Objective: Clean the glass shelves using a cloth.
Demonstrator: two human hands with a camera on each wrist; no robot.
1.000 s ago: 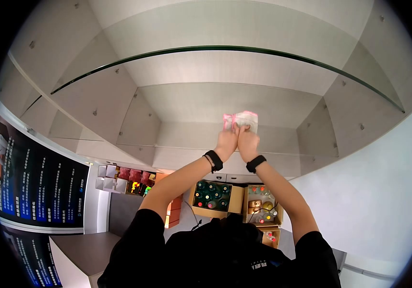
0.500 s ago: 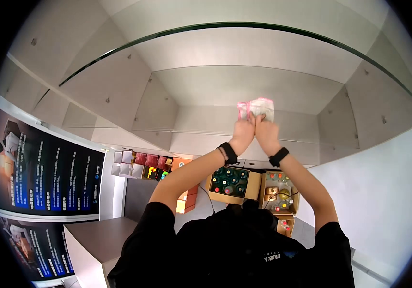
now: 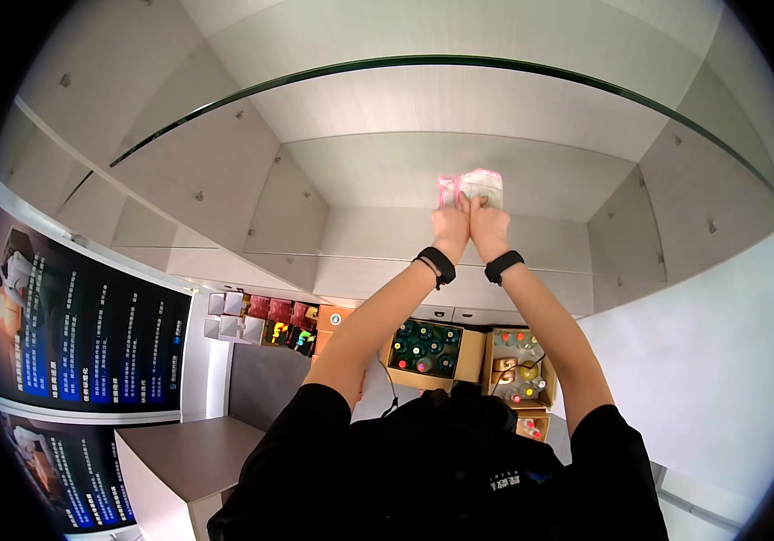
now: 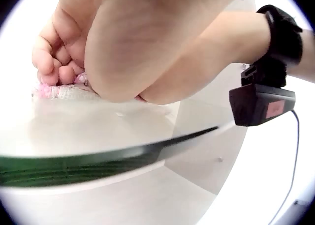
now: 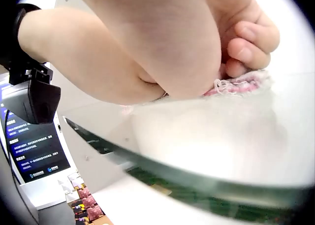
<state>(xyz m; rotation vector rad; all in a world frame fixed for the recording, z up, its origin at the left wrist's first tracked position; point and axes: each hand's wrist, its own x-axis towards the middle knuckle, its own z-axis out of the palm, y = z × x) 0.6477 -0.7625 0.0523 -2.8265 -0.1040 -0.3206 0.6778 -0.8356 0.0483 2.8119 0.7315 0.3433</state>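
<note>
A white cloth with pink edging (image 3: 486,183) lies bunched on the glass shelf inside the cabinet. My left hand (image 3: 451,224) and right hand (image 3: 490,225) are side by side at its near edge, touching each other. In the left wrist view the curled fingers of the left hand (image 4: 69,43) grip the cloth (image 4: 64,92) against the glass. The right wrist view has the right hand's fingers (image 5: 248,50) curled over the frayed cloth edge (image 5: 241,86). Part of the cloth is hidden under both hands.
Another glass shelf edge (image 3: 441,61) curves above the hands. Cabinet side walls (image 3: 730,189) stand left and right. Below are a box of dark bottles (image 3: 423,350), a box of mixed bottles (image 3: 520,368) and small coloured boxes (image 3: 281,323). A dark poster (image 3: 89,316) hangs at left.
The head view has shifted, moving the scene around. Both hands stay together on the cloth, which now lies slightly farther from the shelf's front edge.
</note>
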